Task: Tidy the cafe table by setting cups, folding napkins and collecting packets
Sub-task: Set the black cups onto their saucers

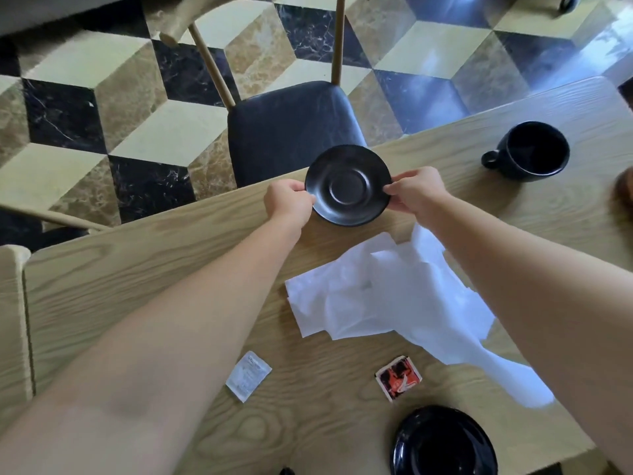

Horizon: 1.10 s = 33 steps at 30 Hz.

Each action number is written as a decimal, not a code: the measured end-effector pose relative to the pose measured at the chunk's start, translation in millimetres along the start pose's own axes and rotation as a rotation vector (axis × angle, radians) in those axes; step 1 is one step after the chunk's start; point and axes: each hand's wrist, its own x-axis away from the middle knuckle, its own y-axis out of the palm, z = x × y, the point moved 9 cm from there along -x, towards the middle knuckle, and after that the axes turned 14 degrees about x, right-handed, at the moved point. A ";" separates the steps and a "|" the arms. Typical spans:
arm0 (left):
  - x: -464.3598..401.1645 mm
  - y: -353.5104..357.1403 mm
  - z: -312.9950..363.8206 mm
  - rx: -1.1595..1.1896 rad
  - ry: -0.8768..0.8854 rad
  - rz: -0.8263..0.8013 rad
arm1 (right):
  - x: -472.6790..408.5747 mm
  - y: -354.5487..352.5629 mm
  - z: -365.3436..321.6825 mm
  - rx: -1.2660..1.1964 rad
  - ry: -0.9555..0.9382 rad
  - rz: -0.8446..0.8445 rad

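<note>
A black saucer (pixel 348 185) is held at the far edge of the worktop (pixel 144 269), part of its rim overhanging that edge above a chair seat (pixel 291 128). It is pinched on opposite sides — the left hand (pixel 289 200) on its left rim, the right hand (pixel 416 192) on its right rim, fingers curled round the rim in both cases. Whether its base rests on the wood cannot be told.

The main risk is judged to lie in that overhang: were the saucer released too far out, it could tip onto the chair or the tiled floor. A light pinch on a smooth glazed rim could also slip.

Being round, the saucer has no long axis; it lies face up, its well toward the camera, roughly level.

The black cup (pixel 529 150) stands upright near the far right corner, handle pointing left, well apart from the saucer. The crumpled white napkins (pixel 387 293) lie mid-worktop — the white packet (pixel 248 376) and red packet (pixel 399 378) toward the near edge, beside a second saucer (pixel 443 443).
</note>
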 end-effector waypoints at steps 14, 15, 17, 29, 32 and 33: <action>-20.0 -8.7 -6.3 -0.041 -0.010 0.083 | -10.6 14.7 0.3 0.010 -0.033 -0.026; -21.0 -10.0 -8.9 -0.031 -0.021 0.079 | -10.1 17.4 1.8 0.006 -0.025 -0.028; -20.9 -11.7 -12.7 -0.013 -0.028 0.078 | -8.4 20.7 5.8 0.001 0.000 -0.027; 3.4 -35.2 -3.7 0.004 -0.045 0.009 | 18.1 -0.9 -14.2 0.300 -0.121 0.167; 35.3 -46.3 -8.9 0.061 -0.001 -0.024 | 55.9 -1.1 -22.6 0.320 -0.199 0.198; 48.0 -49.8 -13.9 0.081 0.006 -0.041 | 70.6 -0.2 -22.6 0.308 -0.232 0.206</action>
